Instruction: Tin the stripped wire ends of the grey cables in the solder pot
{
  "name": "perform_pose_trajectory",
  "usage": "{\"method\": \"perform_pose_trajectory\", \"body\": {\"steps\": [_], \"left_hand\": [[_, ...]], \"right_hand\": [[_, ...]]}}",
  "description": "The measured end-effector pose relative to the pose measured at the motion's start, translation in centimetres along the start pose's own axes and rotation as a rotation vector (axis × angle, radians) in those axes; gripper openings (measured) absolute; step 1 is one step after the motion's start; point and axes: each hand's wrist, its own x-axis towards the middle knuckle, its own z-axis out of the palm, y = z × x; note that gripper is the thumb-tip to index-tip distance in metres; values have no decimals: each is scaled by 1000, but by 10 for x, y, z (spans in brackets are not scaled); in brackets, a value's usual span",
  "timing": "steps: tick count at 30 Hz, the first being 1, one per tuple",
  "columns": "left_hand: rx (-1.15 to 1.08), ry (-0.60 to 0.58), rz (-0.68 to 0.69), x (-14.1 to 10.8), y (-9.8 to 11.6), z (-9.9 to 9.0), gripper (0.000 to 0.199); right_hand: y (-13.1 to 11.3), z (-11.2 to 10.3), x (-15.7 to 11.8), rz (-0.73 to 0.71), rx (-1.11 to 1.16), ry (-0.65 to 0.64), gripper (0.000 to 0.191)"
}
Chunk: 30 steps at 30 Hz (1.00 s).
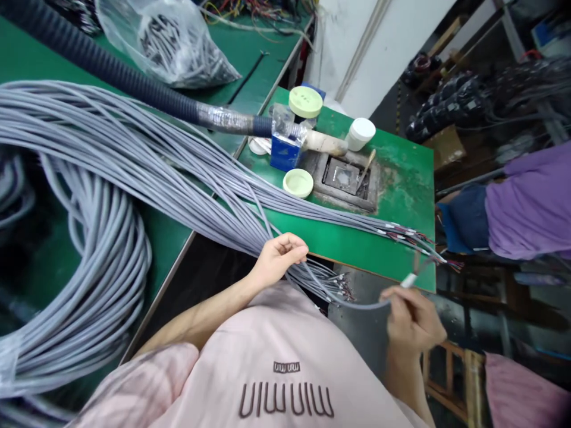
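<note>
My right hand (414, 321) pinches a grey cable (363, 307) close to its end, where a white sleeve (407, 280) and blurred dark wire ends stick out past the fingers. From there the cable sags back to my left hand (277, 258), whose fingers are closed around it in front of my body. Beneath and behind the left hand runs a thick bundle of grey cables (178, 187). Some of their stripped ends (343, 288) hang below the table's near edge. Another group of cables (330, 213) lies across the green tabletop, with coloured wire ends at the right edge.
A dirty metal solder pot (342, 175) with a stick in it is set on the green table (401, 178). Beside it are a hose nozzle (325, 142), a white tub (360, 134) and a pale green lid (298, 183). A person in purple (526, 202) is at right.
</note>
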Motion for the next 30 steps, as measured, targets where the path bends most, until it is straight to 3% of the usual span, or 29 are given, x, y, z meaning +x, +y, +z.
{"method": "perform_pose_trajectory", "body": {"steps": [2, 3, 6, 9, 14, 18, 21, 26, 28, 30], "left_hand": [[187, -23, 110, 4, -1, -3, 26], [307, -46, 194, 7, -1, -4, 22], [674, -145, 460, 22, -1, -5, 19], [983, -194, 606, 45, -4, 2, 22], [1314, -117, 747, 84, -8, 26, 27], [1449, -54, 765, 104, -10, 38, 20], [1467, -33, 784, 108, -11, 39, 20], [1371, -21, 790, 97, -4, 35, 25], [1300, -26, 816, 87, 3, 33, 24], [1198, -57, 860, 73, 11, 30, 21]], "right_hand": [[18, -25, -13, 217, -194, 125, 17], [28, -34, -20, 334, -293, 40, 21], [48, -46, -41, 525, -463, -466, 29], [51, -35, -52, 472, -410, -665, 32], [32, 10, -47, 290, -195, -743, 26], [17, 37, -36, 233, -101, -831, 25], [7, 51, -29, 250, 6, -836, 25], [-3, 70, -15, 399, 300, -702, 29], [-4, 75, -6, 433, 441, -572, 34], [-6, 75, 6, 418, 544, -342, 40]]}}
